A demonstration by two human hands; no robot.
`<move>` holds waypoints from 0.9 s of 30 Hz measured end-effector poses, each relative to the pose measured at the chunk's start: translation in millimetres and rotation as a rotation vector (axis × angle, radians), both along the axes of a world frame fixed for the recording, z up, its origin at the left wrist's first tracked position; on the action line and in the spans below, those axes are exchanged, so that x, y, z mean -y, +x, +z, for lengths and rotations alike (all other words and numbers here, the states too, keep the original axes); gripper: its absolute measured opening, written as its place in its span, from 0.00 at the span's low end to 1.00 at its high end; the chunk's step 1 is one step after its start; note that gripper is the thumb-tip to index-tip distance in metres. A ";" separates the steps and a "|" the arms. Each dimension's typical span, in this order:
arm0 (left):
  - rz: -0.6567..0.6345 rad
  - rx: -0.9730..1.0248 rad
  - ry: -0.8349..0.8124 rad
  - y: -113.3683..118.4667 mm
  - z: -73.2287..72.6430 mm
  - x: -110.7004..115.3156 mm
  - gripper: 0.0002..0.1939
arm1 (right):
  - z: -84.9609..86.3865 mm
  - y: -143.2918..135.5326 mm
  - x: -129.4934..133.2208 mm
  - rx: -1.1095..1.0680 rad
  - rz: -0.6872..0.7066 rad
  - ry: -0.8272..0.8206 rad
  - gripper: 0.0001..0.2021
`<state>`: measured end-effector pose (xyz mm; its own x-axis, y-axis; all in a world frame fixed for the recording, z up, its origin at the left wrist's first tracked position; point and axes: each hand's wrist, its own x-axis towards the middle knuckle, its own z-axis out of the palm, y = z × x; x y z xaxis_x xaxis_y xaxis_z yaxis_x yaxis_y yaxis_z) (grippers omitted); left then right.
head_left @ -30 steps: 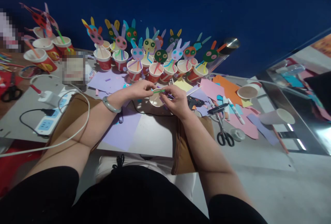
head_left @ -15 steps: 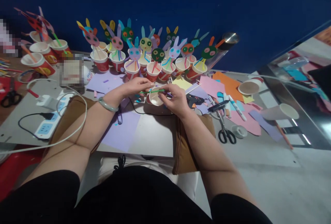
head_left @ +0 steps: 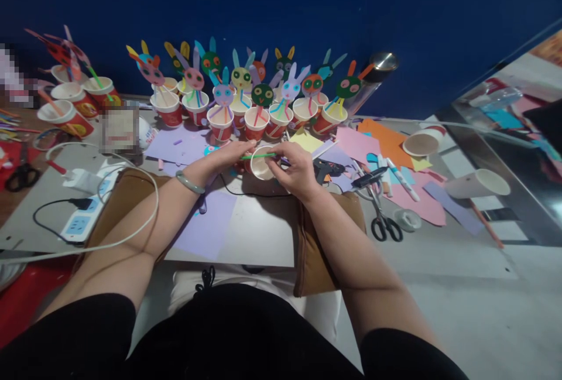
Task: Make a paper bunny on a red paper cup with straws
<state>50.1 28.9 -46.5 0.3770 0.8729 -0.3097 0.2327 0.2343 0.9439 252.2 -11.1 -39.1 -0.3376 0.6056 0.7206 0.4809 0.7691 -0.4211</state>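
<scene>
In front of me a paper cup point(head_left: 262, 168) stands on the table, its white inside facing up. Across its mouth lies a thin green straw point(head_left: 257, 156). My right hand point(head_left: 295, 168) is closed, pinching the straw's right end at the cup's rim. On the cup's other side is my left hand point(head_left: 235, 154), near the straw's left end; its fingers are mostly hidden under the hand. A blue and pink paper piece point(head_left: 211, 150) shows just beyond the left hand. Behind the cup, paper rabbits point(head_left: 262, 95) stand in several red-and-white cups point(head_left: 257, 124).
A black glue gun point(head_left: 328, 169), scissors point(head_left: 385, 228), a tape roll point(head_left: 408, 220), markers point(head_left: 401, 184) and coloured paper point(head_left: 381, 140) lie to the right. A power strip point(head_left: 81, 219) with a white cable point(head_left: 157, 192) is on the left. Purple paper point(head_left: 206, 230) lies in front.
My left hand has tilted down beside the cup, its fingers less visible than before. The right hand still pinches the green straw. The view has shifted slightly.
</scene>
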 end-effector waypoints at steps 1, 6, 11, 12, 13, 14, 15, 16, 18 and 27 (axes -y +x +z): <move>0.050 0.034 -0.055 0.7 1.0 -0.1 0.19 | 0.8 -0.1 0.5 -0.013 -0.011 0.005 0.03; 0.153 0.154 -0.149 3.2 9.0 2.0 0.15 | 3.8 -0.8 3.5 -0.032 -0.067 0.023 0.03; 0.201 0.269 -0.137 6.1 13.7 4.0 0.07 | 5.1 -1.8 6.7 0.005 -0.065 0.069 0.04; 0.214 0.270 -0.143 6.9 14.6 3.9 0.06 | 5.3 -2.0 7.1 0.011 -0.072 0.081 0.05; 0.226 0.275 -0.148 7.4 15.5 3.6 0.05 | 5.5 -2.0 7.2 0.013 -0.082 0.096 0.05; 0.239 0.284 -0.150 7.7 16.3 3.1 0.05 | 5.5 -2.0 7.3 0.007 -0.095 0.111 0.05; 0.254 0.295 -0.152 7.6 16.9 2.6 0.05 | 5.5 -1.9 7.3 -0.009 -0.106 0.124 0.05; 0.265 0.305 -0.155 7.1 17.2 2.0 0.06 | 5.3 -1.8 7.3 -0.034 -0.112 0.130 0.05; 0.267 0.325 -0.165 5.4 17.1 1.1 0.11 | 5.1 -1.6 7.5 -0.113 -0.117 0.122 0.04; 0.132 0.368 -0.177 6.0 17.2 4.6 0.16 | 4.6 0.7 -1.8 -0.468 -0.207 -0.037 0.06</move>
